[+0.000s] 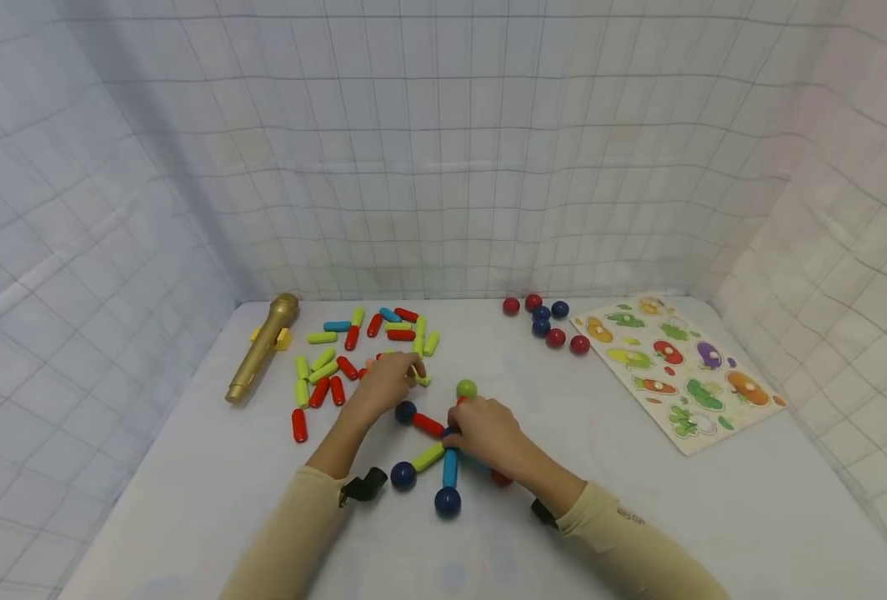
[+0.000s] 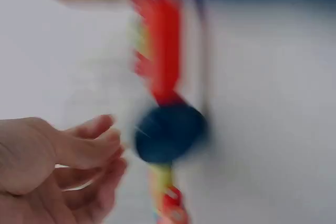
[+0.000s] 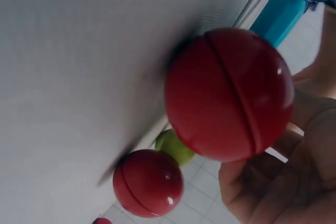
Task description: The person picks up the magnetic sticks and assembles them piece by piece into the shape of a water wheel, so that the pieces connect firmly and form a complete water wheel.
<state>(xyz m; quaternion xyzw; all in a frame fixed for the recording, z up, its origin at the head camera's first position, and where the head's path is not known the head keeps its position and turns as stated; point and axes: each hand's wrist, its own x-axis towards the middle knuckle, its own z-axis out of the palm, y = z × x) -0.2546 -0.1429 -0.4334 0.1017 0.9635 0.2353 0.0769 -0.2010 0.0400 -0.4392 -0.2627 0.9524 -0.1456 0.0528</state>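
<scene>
While your right hand [image 1: 492, 432] pinches the navy ball [image 1: 450, 436] centring the rod model [image 1: 450, 469] on the surface [image 1: 751, 521], your left hand's [image 1: 388, 385] bent fingers near loose rods [image 1: 348, 367] show no certain grip, and your right sleeve's [image 1: 616, 533] lettering is illegible.

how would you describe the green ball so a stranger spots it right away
On the white table, look for the person's right hand. Just beyond it, toward the gridded backdrop, sits the green ball. It is the only green ball in the head view; the other balls there are dark blue or red.
</scene>
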